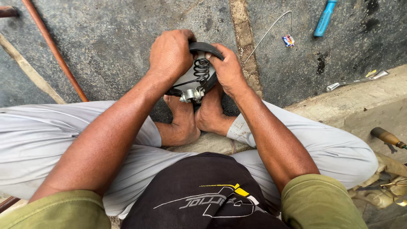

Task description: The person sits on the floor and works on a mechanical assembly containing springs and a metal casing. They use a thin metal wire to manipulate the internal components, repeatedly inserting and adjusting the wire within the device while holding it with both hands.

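1. Here, the left hand (171, 55) is closed in a fist over the upper left of a curved black brake shoe (206, 48), fingers wrapped round its rim.
2. The right hand (229, 70) is closed too, gripping the shoe's right arc, with the thumb pressed on the top edge near the left hand's knuckles.
3. The shoe sits between the two hands, held above the bare feet (196, 116); both hands are on it, neither nearer than the other.
4. A coiled spring (202, 70) hangs between the hands, its long axis running from the shoe's top down toward the person, ending by a small metal fitting (190, 96) just below the right hand's palm.
5. I cannot tell whether the fitting touches the toes or sits just above them.
6. Past the hands lies dark stone floor (118, 38), open room forward.
7. Beyond the right hand: a bent wire (267, 34), a small wrapper (288, 40), a blue handle (325, 18), and a spanner (357, 80) at the edge of a raised step (364, 104).
8. Left of the left hand, a reddish rod (55, 51) runs diagonally across the floor, well apart.
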